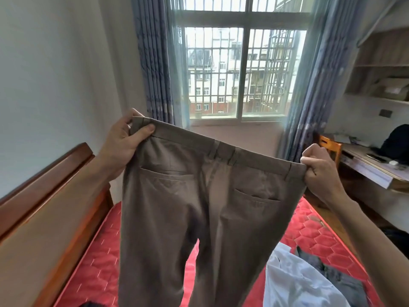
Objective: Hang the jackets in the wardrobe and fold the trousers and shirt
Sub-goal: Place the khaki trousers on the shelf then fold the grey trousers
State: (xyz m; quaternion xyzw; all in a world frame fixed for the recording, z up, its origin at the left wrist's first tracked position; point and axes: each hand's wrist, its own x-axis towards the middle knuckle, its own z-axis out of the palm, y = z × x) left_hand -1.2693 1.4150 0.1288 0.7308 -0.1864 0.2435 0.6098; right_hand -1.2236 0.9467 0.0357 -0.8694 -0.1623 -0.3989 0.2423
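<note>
- Left hand [124, 142] and right hand [318, 171] each pinch the waistband of the trousers [199, 207], held up.
- Trousers hide much of the mattress [314, 231]; a pale garment, perhaps the shirt [294, 282], lies there.

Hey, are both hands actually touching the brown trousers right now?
Touching. The head view shows the left hand pinching one end of the brown trousers' waistband, and the right hand gripping the other end.

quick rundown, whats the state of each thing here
brown trousers: held up unfolded by the waistband, back pockets facing the camera
left hand: grips one waistband end
right hand: grips the other end
white shirt: crumpled on the red mattress
grey garment: unfolded beside the shirt
curtains: drawn open
</note>
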